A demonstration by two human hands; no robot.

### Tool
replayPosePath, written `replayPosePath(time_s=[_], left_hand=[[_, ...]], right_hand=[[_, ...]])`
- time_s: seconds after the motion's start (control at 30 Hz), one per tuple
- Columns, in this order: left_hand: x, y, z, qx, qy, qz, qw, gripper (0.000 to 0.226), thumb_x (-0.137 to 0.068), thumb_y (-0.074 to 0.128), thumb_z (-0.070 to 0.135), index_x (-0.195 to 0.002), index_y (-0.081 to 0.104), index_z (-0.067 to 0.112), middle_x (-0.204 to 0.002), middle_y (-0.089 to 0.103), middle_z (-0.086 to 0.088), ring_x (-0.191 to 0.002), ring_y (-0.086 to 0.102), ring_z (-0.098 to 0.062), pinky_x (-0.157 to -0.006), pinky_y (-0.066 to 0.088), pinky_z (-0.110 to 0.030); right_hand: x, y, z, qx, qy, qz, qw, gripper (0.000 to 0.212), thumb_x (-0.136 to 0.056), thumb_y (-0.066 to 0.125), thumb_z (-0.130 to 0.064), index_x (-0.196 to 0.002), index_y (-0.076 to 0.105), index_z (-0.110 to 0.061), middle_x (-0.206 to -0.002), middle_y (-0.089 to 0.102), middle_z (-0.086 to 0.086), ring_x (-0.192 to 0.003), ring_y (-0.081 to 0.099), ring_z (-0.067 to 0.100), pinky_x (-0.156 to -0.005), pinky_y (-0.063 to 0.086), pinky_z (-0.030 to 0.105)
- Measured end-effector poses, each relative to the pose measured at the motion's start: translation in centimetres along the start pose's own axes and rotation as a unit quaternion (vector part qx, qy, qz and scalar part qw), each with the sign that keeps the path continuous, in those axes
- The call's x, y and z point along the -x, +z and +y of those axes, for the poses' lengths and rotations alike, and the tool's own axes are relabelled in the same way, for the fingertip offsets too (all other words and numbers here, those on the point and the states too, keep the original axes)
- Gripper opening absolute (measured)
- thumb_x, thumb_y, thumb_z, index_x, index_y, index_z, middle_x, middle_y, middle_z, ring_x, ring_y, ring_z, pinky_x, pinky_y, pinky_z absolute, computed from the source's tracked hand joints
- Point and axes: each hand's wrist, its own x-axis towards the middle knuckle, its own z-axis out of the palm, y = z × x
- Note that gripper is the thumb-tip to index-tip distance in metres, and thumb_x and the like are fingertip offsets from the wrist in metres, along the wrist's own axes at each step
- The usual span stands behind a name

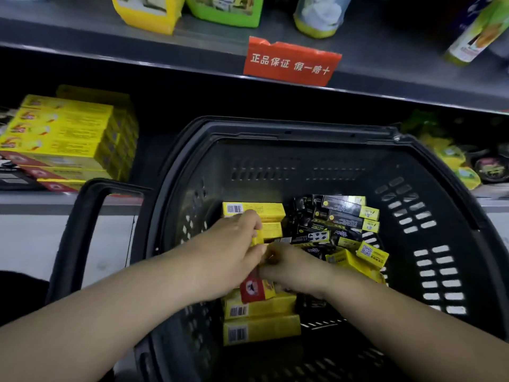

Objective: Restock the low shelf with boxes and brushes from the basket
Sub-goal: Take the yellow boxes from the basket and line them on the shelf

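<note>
Your left grip [234, 238] is closed, fingers curled round the yellow upper part of a red-ended box [256, 290]. Your right grip [289, 264] touches the left and is also curled, apparently pinching the same box nearer its red end, though its fingertips are hidden. The box stands tilted among the yellow boxes [261, 328] lined up along the left side of the basket [303, 130].

Just beside them on the right lies a loose heap of black-and-yellow packs [338, 216]. I can't make out any brush in there.

Beyond the basket's handle [82, 216], the low shelf [55, 199] already carries a stack of yellow cartons [63, 133] at the left, with dark open space beside it. A red sign [290, 62] hangs from the shelf above.

I'd judge you partway through. Some stock is shelved, but several yellow boxes and the whole black heap are yet to go, and this box hasn't left the basket.
</note>
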Motion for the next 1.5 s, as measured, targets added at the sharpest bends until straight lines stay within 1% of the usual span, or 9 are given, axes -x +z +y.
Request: replayPosePath(time_s=[0.17, 0.27, 0.43, 0.63, 0.83, 1.0, 1.2, 1.37, 1.5], left_hand=[[-1.2, 1.1, 0.4, 0.163, -0.135, -0.03, 0.977, 0.061, -0.089, 0.036, 0.056, -0.141, 0.016, 0.029, -0.144, 0.031, 0.012, -0.121, 0.039, 0.001, -0.087, 0.032, -0.011], [-0.8, 2.1, 1.3, 0.324, -0.186, -0.041, 0.927, 0.049, -0.084, 0.045, 0.057, -0.127, 0.027, 0.043, -0.121, 0.043, 0.031, -0.097, 0.045, 0.024, -0.072, 0.035, 0.003], [0.4, 4.1, 1.2, 0.325, -0.223, 0.085, 0.915, 0.044, -0.088, 0.059, 0.033, -0.127, 0.04, 0.027, -0.102, 0.063, 0.008, -0.09, 0.065, -0.01, -0.074, 0.056, -0.029], [1.5, 4.2, 2.2, 0.335, -0.192, 0.148, 0.91, 0.022, -0.085, 0.061, 0.033, -0.1, 0.046, 0.038, -0.084, 0.07, 0.019, -0.074, 0.064, 0.009, -0.053, 0.044, -0.005], [2.6, 5.7, 4.8, 0.359, -0.201, 0.123, 0.903, 0.041, -0.087, 0.06, 0.035, -0.124, 0.042, 0.033, -0.101, 0.065, 0.014, -0.075, 0.064, 0.011, -0.053, 0.043, -0.001], [2.5, 7.3, 6.3, 0.317, -0.222, 0.093, 0.918, 0.069, -0.084, 0.061, 0.046, -0.143, 0.03, 0.027, -0.131, 0.055, 0.0, -0.114, 0.055, -0.015, -0.096, 0.044, -0.028], [2.3, 8.4, 7.9, 0.361, -0.224, 0.101, 0.9, 0.063, -0.083, 0.062, 0.044, -0.138, 0.037, 0.027, -0.116, 0.064, 0.004, -0.101, 0.062, -0.01, -0.083, 0.049, -0.026], [1.2, 9.1, 8.6, 0.389, -0.231, 0.127, 0.882, 0.059, -0.083, 0.06, 0.046, -0.136, 0.039, 0.03, -0.129, 0.052, 0.005, -0.119, 0.048, -0.018, -0.105, 0.034, -0.04], [0.4, 8.6, 9.2, 0.411, -0.204, 0.139, 0.878, 0.037, -0.086, 0.057, 0.042, -0.12, 0.047, 0.036, -0.125, 0.058, 0.003, -0.112, 0.054, -0.02, -0.098, 0.042, -0.043]], right_hand=[[4.2, -2.4, -0.4, -0.134, -0.047, 0.071, 0.987, 0.043, -0.065, 0.067, -0.044, -0.101, 0.055, -0.026, -0.091, 0.069, 0.001, -0.084, 0.068, 0.016, -0.076, 0.056, 0.04], [5.0, -1.8, -0.5, -0.091, -0.084, 0.087, 0.989, 0.035, -0.072, 0.071, -0.033, -0.101, 0.052, -0.025, -0.088, 0.068, -0.004, -0.078, 0.064, 0.009, -0.073, 0.054, 0.03], [5.1, 0.2, -0.4, -0.041, -0.163, 0.064, 0.984, 0.043, -0.069, 0.074, -0.048, -0.082, 0.034, -0.037, -0.077, 0.057, -0.014, -0.063, 0.052, -0.007, -0.055, 0.04, 0.011], [5.3, -3.5, 1.7, 0.093, -0.227, 0.015, 0.969, 0.038, -0.076, 0.069, -0.05, -0.105, 0.054, -0.032, -0.107, 0.055, -0.015, -0.108, 0.052, 0.008, -0.093, 0.045, 0.031], [7.4, -10.1, 6.4, 0.293, -0.123, 0.167, 0.933, 0.053, -0.082, 0.067, -0.04, -0.128, 0.044, -0.027, -0.135, 0.042, -0.004, -0.127, 0.037, 0.017, -0.103, 0.036, 0.031], [7.8, -12.2, 12.0, 0.316, 0.033, 0.148, 0.937, 0.07, -0.078, 0.072, -0.027, -0.137, 0.034, -0.023, -0.134, 0.046, 0.007, -0.107, 0.055, 0.022, -0.085, 0.046, 0.029], [7.3, -13.1, 11.6, 0.342, 0.007, 0.185, 0.921, 0.058, -0.087, 0.059, -0.03, -0.14, 0.038, -0.018, -0.13, 0.056, 0.008, -0.113, 0.056, 0.026, -0.085, 0.045, 0.029], [12.4, -15.2, 9.3, 0.16, -0.1, 0.269, 0.944, 0.046, -0.077, 0.065, -0.028, -0.121, 0.05, -0.029, -0.102, 0.064, -0.004, -0.088, 0.061, 0.016, -0.078, 0.048, 0.031], [14.4, -12.9, 7.4, -0.052, -0.155, 0.183, 0.969, 0.027, -0.08, 0.058, -0.027, -0.105, 0.059, -0.037, -0.094, 0.068, 0.003, -0.087, 0.065, 0.022, -0.083, 0.053, 0.044]])
